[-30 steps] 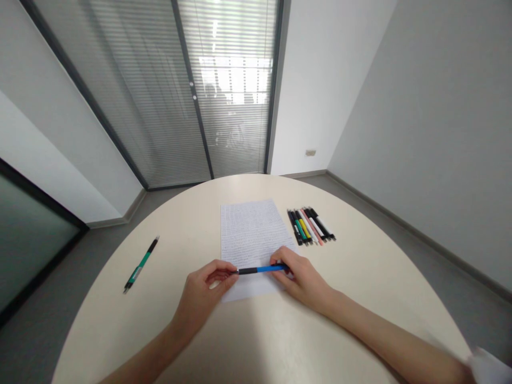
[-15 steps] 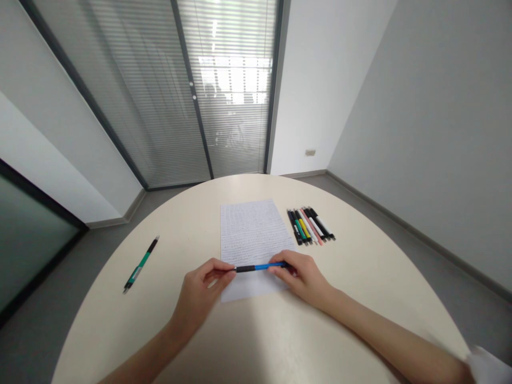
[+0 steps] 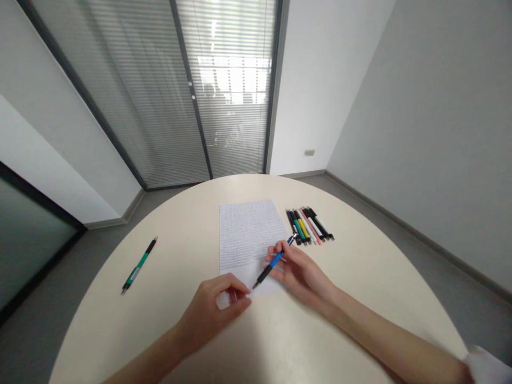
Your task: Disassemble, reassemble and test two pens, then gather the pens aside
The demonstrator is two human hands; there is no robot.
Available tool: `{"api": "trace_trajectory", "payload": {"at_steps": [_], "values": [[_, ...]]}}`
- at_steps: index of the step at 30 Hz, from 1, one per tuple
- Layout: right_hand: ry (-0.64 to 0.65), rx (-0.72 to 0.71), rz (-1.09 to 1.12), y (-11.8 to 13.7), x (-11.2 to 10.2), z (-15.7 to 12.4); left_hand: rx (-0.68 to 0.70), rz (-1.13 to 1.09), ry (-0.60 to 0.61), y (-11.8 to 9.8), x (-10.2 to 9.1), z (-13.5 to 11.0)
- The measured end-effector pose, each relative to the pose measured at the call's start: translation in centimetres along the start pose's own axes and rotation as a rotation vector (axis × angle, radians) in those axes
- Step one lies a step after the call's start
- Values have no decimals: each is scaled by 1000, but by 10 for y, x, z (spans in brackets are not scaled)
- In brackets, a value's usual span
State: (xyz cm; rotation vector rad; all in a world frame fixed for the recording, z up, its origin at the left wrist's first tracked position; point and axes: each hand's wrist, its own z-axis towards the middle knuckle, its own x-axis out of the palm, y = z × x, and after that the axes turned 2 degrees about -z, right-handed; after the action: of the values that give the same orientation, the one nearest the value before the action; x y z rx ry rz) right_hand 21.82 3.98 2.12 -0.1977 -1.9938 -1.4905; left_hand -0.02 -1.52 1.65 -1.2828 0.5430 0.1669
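My right hand [image 3: 302, 272] holds a blue and black pen [image 3: 275, 261] between its fingers, above the lower right part of a sheet of paper [image 3: 248, 229]. The pen slants, with its black grip and tip pointing down to the left. Close by that tip is my left hand [image 3: 222, 301], over the sheet's lower edge. Its thumb and index fingertips are slightly apart, and nothing shows between them. Dense rows of handwriting cover most of the sheet, while its bottom strip is blank.
Several pens [image 3: 308, 225] lie side by side right of the paper, in black, green, yellow, white and pink. A green and black pen [image 3: 140, 265] lies alone at the left. All rest on a round, cream table [image 3: 180, 229].
The left fingers have let go of the pen's tip and moved slightly right and nearer me. In my right hand the pen has swung from level to a slant, tip down.
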Motion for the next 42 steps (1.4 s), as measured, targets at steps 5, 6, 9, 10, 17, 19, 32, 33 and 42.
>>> {"api": "trace_trajectory", "payload": {"at_steps": [5,6,9,10,17,19,32,33,42], "values": [[105,151,156,17,-10,3,-25,226,141,7,1,-4],[129,181,165,19,-11,2,-12,275,174,9,1,-5],[116,223,203,17,-8,0,83,392,259,11,3,-5],[94,213,221,15,-6,-1,109,414,275,11,3,-5],[153,234,355,15,-9,-1,105,445,307,10,3,-4],[134,230,417,17,-15,0,107,449,308,11,3,-4],[9,171,336,10,-14,4,132,443,319,12,1,-6],[-3,169,296,10,-12,5,134,444,318,12,1,-7],[-28,-32,-391,5,4,11,162,485,306,10,1,-10]]}}
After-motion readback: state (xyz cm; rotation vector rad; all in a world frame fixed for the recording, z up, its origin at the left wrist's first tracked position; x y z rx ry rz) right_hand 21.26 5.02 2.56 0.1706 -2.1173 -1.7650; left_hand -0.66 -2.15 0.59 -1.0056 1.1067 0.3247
